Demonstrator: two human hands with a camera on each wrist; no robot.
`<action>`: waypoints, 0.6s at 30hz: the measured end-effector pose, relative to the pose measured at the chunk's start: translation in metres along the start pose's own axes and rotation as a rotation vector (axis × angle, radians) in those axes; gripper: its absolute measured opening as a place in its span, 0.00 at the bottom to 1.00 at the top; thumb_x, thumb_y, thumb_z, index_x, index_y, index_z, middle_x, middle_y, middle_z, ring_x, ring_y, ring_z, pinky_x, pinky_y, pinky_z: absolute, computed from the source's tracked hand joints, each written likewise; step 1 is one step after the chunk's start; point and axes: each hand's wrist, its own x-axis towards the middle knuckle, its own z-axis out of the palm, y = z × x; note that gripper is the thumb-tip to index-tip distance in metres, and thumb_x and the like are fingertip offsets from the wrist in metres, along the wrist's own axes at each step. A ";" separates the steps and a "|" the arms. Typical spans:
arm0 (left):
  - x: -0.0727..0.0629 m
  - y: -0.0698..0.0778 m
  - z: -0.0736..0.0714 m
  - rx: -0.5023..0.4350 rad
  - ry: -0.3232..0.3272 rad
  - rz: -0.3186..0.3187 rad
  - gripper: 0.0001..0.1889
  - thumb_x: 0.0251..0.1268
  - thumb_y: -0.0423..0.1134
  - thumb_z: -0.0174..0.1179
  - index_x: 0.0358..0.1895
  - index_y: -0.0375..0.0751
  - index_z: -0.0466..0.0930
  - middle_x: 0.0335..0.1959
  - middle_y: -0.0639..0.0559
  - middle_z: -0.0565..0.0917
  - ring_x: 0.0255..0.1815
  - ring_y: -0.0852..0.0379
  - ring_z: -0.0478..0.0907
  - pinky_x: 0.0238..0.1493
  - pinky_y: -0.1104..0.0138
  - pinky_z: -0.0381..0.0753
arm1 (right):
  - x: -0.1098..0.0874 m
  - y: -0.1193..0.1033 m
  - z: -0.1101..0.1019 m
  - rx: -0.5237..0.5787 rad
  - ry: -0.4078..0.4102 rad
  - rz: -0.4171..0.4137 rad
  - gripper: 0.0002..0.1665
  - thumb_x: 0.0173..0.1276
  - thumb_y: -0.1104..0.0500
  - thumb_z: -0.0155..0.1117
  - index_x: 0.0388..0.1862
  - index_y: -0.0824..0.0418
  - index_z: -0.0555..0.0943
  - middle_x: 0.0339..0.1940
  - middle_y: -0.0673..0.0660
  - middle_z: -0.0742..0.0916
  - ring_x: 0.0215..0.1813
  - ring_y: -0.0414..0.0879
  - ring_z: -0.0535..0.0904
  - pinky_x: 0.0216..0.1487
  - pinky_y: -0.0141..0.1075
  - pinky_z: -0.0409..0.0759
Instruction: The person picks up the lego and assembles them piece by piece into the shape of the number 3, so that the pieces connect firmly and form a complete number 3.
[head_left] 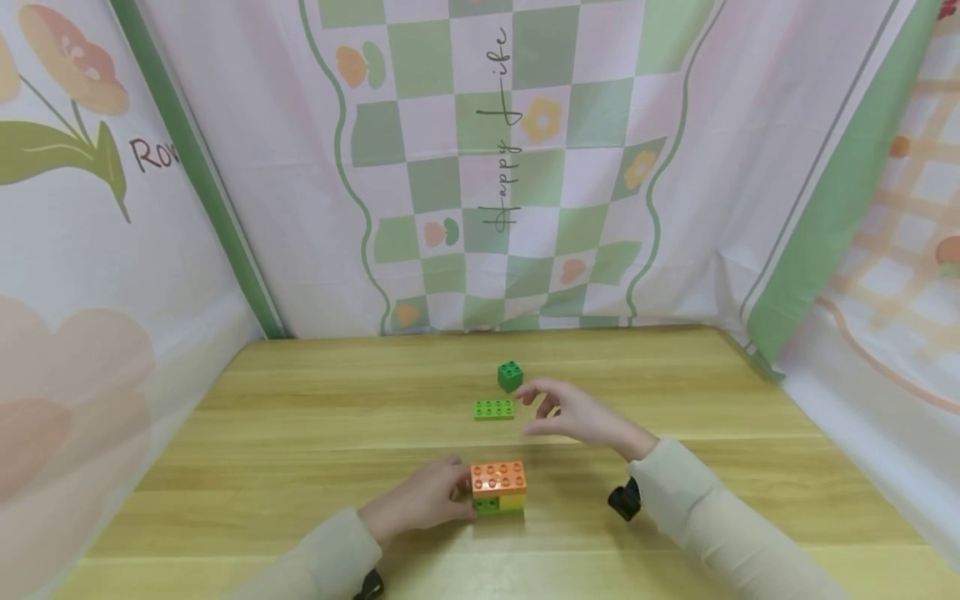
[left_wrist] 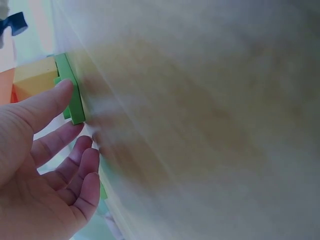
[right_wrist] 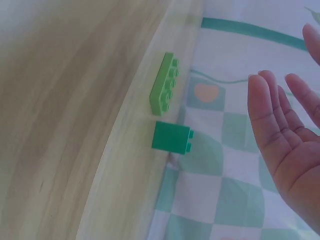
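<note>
Left of a small stack of toy building bricks [head_left: 512, 502], my left hand [head_left: 420, 497] pinches its light green bottom brick [left_wrist: 74, 92] between thumb and index finger. An orange brick [head_left: 498, 477] with studs tops the stack, over a yellow brick [left_wrist: 36, 77]. My right hand [head_left: 573, 414] hovers above the table with thumb and fingers apart, holding nothing. Close to its fingertips are a flat light green brick [head_left: 493, 409] and a taller dark green brick [head_left: 510, 376], both studs up on the table.
The wooden table [head_left: 337, 392] ends at the back against a hanging cloth [head_left: 435, 183] with green and white checks. More printed cloth [head_left: 67, 250] closes off the left and right sides. A black wrist device [head_left: 625, 500] hangs below my right sleeve.
</note>
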 end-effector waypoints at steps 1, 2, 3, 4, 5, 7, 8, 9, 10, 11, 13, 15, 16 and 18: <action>0.000 0.000 0.000 0.000 0.001 0.000 0.20 0.47 0.43 0.69 0.46 0.42 0.78 0.31 0.59 0.74 0.29 0.65 0.69 0.30 0.73 0.70 | 0.001 0.001 -0.001 0.004 0.005 0.002 0.24 0.59 0.60 0.66 0.54 0.64 0.73 0.44 0.58 0.76 0.37 0.47 0.77 0.40 0.45 0.76; 0.000 0.000 0.000 0.000 0.002 0.002 0.20 0.47 0.43 0.69 0.46 0.42 0.78 0.31 0.59 0.74 0.29 0.65 0.69 0.30 0.73 0.70 | 0.003 0.002 -0.002 0.010 0.010 0.005 0.24 0.59 0.60 0.66 0.54 0.64 0.73 0.44 0.58 0.76 0.37 0.48 0.77 0.40 0.45 0.76; 0.000 0.000 0.000 0.000 0.003 0.003 0.20 0.47 0.43 0.69 0.46 0.42 0.78 0.31 0.59 0.74 0.29 0.65 0.69 0.30 0.73 0.70 | 0.004 0.003 -0.003 0.010 0.015 0.009 0.24 0.59 0.60 0.66 0.54 0.64 0.73 0.45 0.58 0.76 0.37 0.48 0.77 0.39 0.44 0.77; 0.000 0.000 0.000 0.001 0.005 0.005 0.20 0.47 0.43 0.69 0.46 0.42 0.79 0.31 0.59 0.74 0.29 0.65 0.69 0.30 0.73 0.70 | 0.005 0.005 -0.004 0.010 0.020 0.013 0.24 0.59 0.59 0.66 0.54 0.64 0.73 0.45 0.59 0.76 0.37 0.48 0.77 0.38 0.42 0.77; 0.000 0.000 0.000 0.002 0.008 0.008 0.20 0.47 0.43 0.69 0.45 0.42 0.79 0.31 0.60 0.74 0.29 0.65 0.69 0.30 0.73 0.70 | 0.005 0.007 -0.004 0.010 0.026 0.019 0.25 0.59 0.59 0.66 0.54 0.65 0.73 0.45 0.59 0.76 0.37 0.48 0.77 0.37 0.41 0.78; 0.000 0.000 0.000 0.000 0.014 0.012 0.19 0.47 0.43 0.69 0.44 0.42 0.79 0.30 0.60 0.73 0.29 0.65 0.69 0.31 0.73 0.70 | 0.007 0.011 -0.005 0.012 0.037 0.035 0.25 0.59 0.59 0.66 0.54 0.64 0.73 0.45 0.59 0.76 0.38 0.49 0.77 0.34 0.39 0.78; 0.000 0.000 0.000 -0.005 0.017 0.013 0.19 0.46 0.42 0.69 0.44 0.42 0.79 0.30 0.60 0.73 0.29 0.65 0.69 0.31 0.73 0.70 | 0.008 0.013 -0.006 0.014 0.043 0.044 0.25 0.59 0.59 0.66 0.55 0.64 0.73 0.45 0.59 0.76 0.38 0.49 0.77 0.34 0.38 0.78; 0.000 -0.001 0.001 -0.009 0.022 0.015 0.18 0.46 0.42 0.69 0.43 0.42 0.79 0.29 0.60 0.73 0.29 0.65 0.69 0.31 0.73 0.70 | 0.009 0.015 -0.006 0.016 0.047 0.053 0.25 0.60 0.59 0.66 0.55 0.64 0.73 0.45 0.60 0.76 0.38 0.50 0.77 0.33 0.38 0.78; 0.000 -0.001 0.001 -0.014 0.028 0.016 0.18 0.46 0.42 0.69 0.42 0.42 0.80 0.29 0.60 0.73 0.29 0.64 0.69 0.31 0.73 0.70 | 0.009 0.017 -0.007 0.021 0.050 0.062 0.25 0.60 0.59 0.66 0.55 0.65 0.73 0.46 0.60 0.76 0.38 0.50 0.77 0.33 0.39 0.79; 0.000 -0.001 0.001 -0.020 0.034 0.015 0.18 0.45 0.42 0.70 0.42 0.42 0.80 0.29 0.60 0.73 0.29 0.64 0.70 0.31 0.73 0.70 | 0.010 0.018 -0.007 0.027 0.052 0.073 0.25 0.60 0.60 0.66 0.55 0.65 0.72 0.46 0.60 0.76 0.38 0.50 0.77 0.34 0.40 0.79; 0.001 -0.002 0.002 -0.028 0.045 0.012 0.17 0.45 0.41 0.70 0.41 0.42 0.80 0.28 0.60 0.73 0.29 0.64 0.70 0.31 0.73 0.70 | 0.012 0.022 -0.008 0.045 0.055 0.096 0.26 0.60 0.59 0.66 0.56 0.66 0.72 0.46 0.60 0.75 0.38 0.50 0.77 0.35 0.44 0.79; 0.001 -0.002 0.002 -0.041 0.052 0.000 0.17 0.45 0.41 0.70 0.40 0.42 0.80 0.27 0.61 0.72 0.28 0.64 0.70 0.30 0.73 0.70 | 0.014 0.024 -0.009 0.068 0.059 0.117 0.27 0.60 0.59 0.66 0.57 0.67 0.71 0.47 0.61 0.75 0.37 0.50 0.77 0.36 0.48 0.79; 0.001 -0.003 0.003 -0.047 0.053 -0.006 0.17 0.44 0.41 0.70 0.41 0.43 0.80 0.27 0.61 0.72 0.28 0.64 0.70 0.30 0.73 0.70 | 0.015 0.026 -0.010 0.079 0.061 0.124 0.28 0.61 0.59 0.65 0.57 0.68 0.70 0.47 0.62 0.75 0.37 0.50 0.77 0.36 0.49 0.78; 0.001 -0.003 0.003 -0.055 0.055 -0.018 0.17 0.45 0.41 0.70 0.41 0.43 0.81 0.27 0.61 0.72 0.28 0.64 0.70 0.29 0.73 0.70 | 0.017 0.029 -0.012 0.090 0.068 0.140 0.29 0.61 0.59 0.65 0.58 0.69 0.69 0.47 0.62 0.75 0.36 0.50 0.77 0.36 0.51 0.78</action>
